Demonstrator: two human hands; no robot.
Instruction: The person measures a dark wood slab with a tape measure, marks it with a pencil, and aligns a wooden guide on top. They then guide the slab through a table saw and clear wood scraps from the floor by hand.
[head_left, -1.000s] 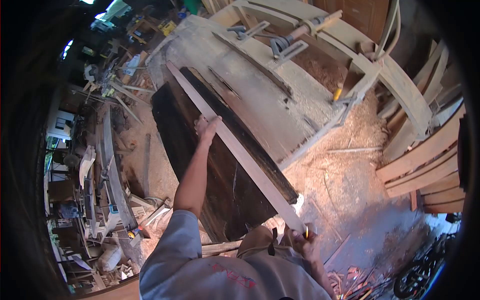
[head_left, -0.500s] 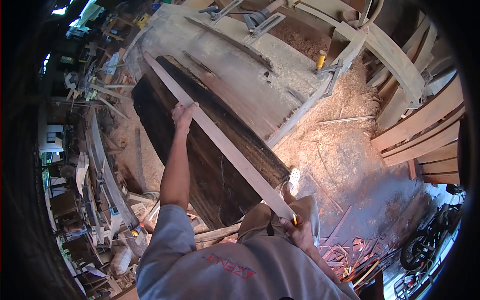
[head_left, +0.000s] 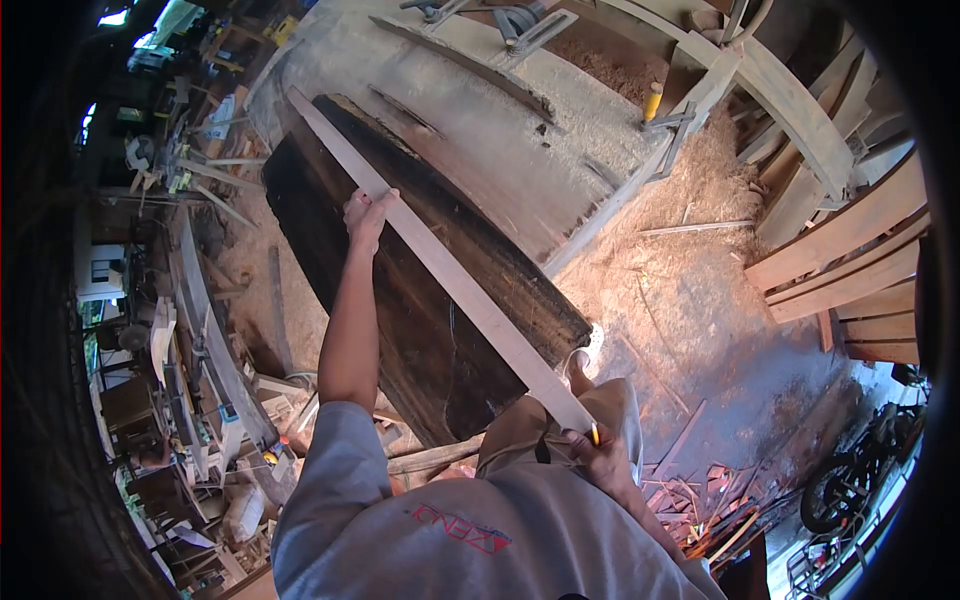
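Note:
A long, pale wooden strip (head_left: 470, 287) lies diagonally over a dark, rough-edged wooden slab (head_left: 400, 330). Partway along the strip, my left hand (head_left: 369, 216) is closed on its left edge, arm stretched out. Close to my body, my right hand (head_left: 602, 458) grips the strip's near end, thumb on top. A small yellow stick (head_left: 595, 434), pencil-like, pokes up from the right hand's fingers. The strip's far tip reaches past the slab's far end. My right hand's lower fingers are hidden beneath the strip.
Beyond the slab stands a dusty worktable (head_left: 480, 140) with a long dark wood piece on it. Sawdust (head_left: 640, 300) covers the floor. Curved planks (head_left: 850, 240) are stacked at right, above a motorcycle (head_left: 840, 490). Wood scraps (head_left: 690, 500) lie by my right side.
The view has shifted slightly, so slab and worktable sit a little differently in it. Both hands keep their hold on the strip.

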